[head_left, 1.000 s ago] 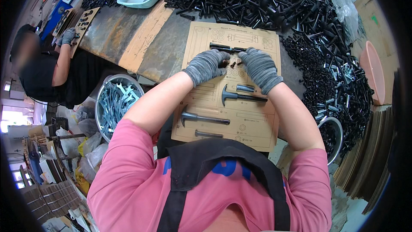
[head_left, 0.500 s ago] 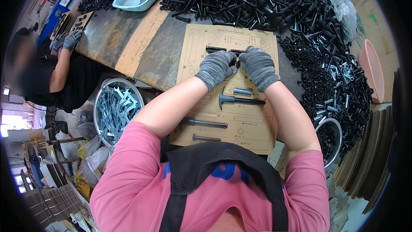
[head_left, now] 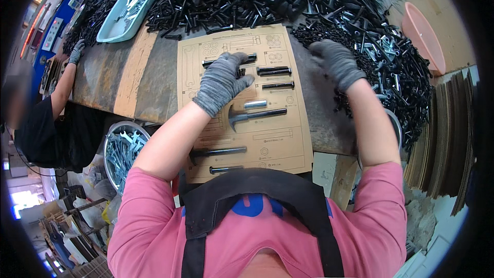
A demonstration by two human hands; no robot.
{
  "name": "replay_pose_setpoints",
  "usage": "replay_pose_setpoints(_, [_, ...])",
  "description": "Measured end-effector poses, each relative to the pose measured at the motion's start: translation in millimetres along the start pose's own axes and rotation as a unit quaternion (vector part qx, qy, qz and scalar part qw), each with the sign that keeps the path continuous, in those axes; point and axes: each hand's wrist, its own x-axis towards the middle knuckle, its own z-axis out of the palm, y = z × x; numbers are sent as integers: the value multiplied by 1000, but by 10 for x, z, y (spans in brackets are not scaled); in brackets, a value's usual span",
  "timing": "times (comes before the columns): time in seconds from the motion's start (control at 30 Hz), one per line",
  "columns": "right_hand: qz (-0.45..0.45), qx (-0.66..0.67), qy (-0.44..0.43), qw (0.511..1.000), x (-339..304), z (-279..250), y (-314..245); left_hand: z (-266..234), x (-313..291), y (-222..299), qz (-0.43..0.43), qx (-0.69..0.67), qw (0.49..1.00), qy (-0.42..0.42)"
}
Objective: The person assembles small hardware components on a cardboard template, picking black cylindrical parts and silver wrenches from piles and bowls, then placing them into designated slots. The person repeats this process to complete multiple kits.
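A printed brown card lies on the table before me with black bolts on its upper part. My left hand, in a grey knit glove, rests over the card with thumb and fingers apart; a long black bolt is partly hidden under its fingers. Lower on the card are a silver tube, a black T-shaped part, a long dark rod and a bolt. My gloved right hand is beside the pile of small black fasteners, its fingertips blurred.
Black bolts are heaped along the far side. Around the table are a teal tray of silver parts, a pink basin, a metal bowl of wrenches and stacked cardboard. Another person works at left.
My right hand has left the card and moved right to the small fasteners. Both hands were together over the bolts before. The view has shifted, so the card sits further left.
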Motion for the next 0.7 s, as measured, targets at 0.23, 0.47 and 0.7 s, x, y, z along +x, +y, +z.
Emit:
replay_pose_setpoints(0.23, [112, -73, -106, 985, -280, 56, 527, 385, 516, 772, 161, -31, 980, -111])
replay_pose_setpoints(0.47, [83, -81, -107, 988, -228, 184, 602, 936, 1164, 1095, 187, 107, 969, -117])
replay_pose_setpoints(0.7, [50, -112, -115, 986, -222, 221, 615, 1228, 1370, 1069, 122, 178, 965, -151])
